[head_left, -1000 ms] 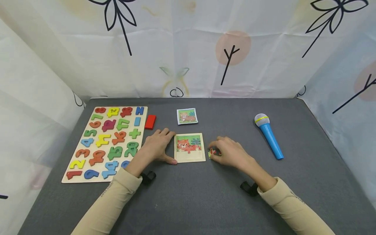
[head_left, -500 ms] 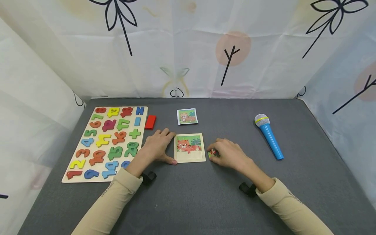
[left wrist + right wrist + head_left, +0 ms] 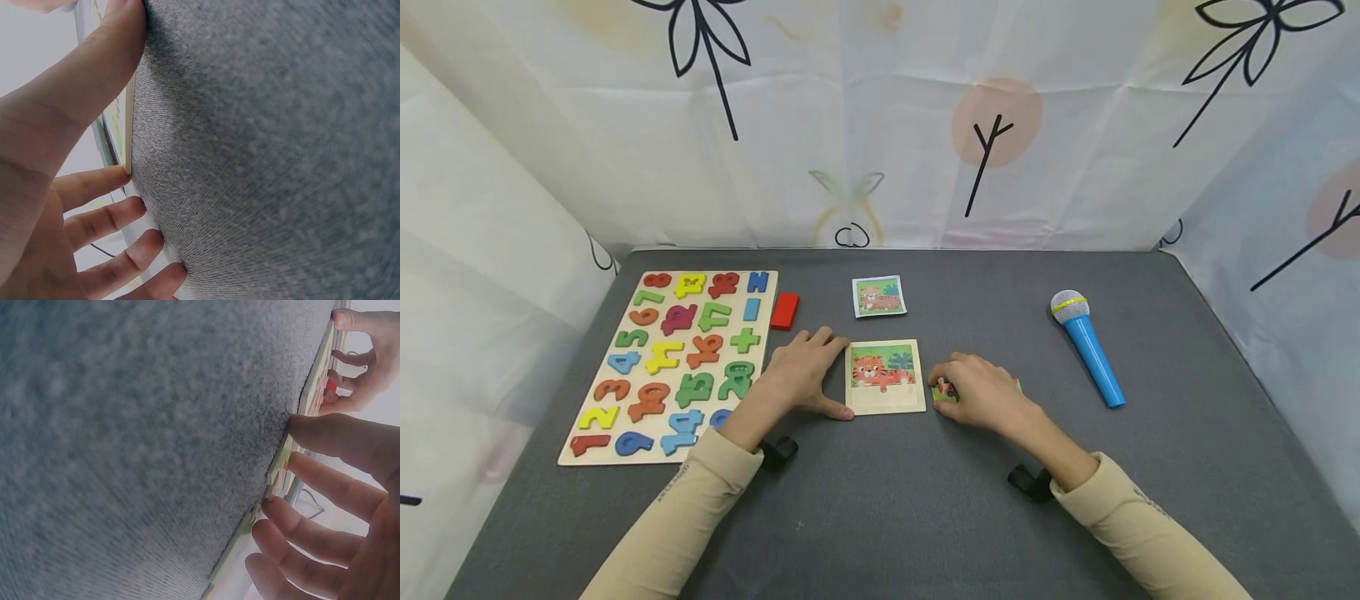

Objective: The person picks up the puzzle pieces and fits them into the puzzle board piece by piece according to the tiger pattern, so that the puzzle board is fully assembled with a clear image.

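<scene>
A small wooden puzzle board [image 3: 887, 402] lies mid-table, its upper part showing a red tiger and green plants and its lower strip bare wood. My left hand [image 3: 805, 371] rests along its left side, thumb at the near corner and index finger at the far one. Just right of the board, my right hand [image 3: 981, 390] pinches a small colourful puzzle piece [image 3: 943, 390] low at the table. Its fingers hide much of the piece. Behind that hand, the edge of another piece [image 3: 1018, 385] peeks out. In the right wrist view, a flat piece [image 3: 232, 553] lies beneath the fingertips.
A wooden number board [image 3: 658, 358] with colourful digits lies at left, partly under the left forearm. Beside it is a red block [image 3: 785, 311]. A tiger picture card [image 3: 880, 297] lies beyond the puzzle board. At right lies a blue toy microphone [image 3: 1092, 350].
My right hand has shifted slightly left and back, and a piece edge now shows behind it. The piece at its fingertips lies flatter. My left hand and the board have stayed put.
</scene>
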A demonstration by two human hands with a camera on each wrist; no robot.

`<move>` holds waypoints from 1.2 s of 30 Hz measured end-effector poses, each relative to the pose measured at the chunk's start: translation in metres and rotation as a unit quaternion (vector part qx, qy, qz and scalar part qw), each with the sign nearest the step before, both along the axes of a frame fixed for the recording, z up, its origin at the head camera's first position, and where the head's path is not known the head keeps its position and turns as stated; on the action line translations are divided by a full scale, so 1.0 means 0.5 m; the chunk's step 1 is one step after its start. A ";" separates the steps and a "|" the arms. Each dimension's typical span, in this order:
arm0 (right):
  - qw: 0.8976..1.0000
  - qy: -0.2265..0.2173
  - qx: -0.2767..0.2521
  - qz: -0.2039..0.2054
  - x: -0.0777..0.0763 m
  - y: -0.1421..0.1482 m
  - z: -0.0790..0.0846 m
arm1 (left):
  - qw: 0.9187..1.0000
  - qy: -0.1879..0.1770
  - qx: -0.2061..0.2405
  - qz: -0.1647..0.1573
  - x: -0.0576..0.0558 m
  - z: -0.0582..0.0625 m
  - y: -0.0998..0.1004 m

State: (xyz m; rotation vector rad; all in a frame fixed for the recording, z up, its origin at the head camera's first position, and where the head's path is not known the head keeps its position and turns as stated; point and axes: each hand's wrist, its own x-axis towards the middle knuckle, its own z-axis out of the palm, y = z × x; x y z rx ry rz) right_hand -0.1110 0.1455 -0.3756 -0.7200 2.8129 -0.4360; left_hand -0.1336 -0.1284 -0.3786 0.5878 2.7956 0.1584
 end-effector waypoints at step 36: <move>0.998 0.040 -0.021 0.033 -0.005 -0.098 0.025 | 1.000 0.004 0.002 0.004 0.001 -0.002 -0.001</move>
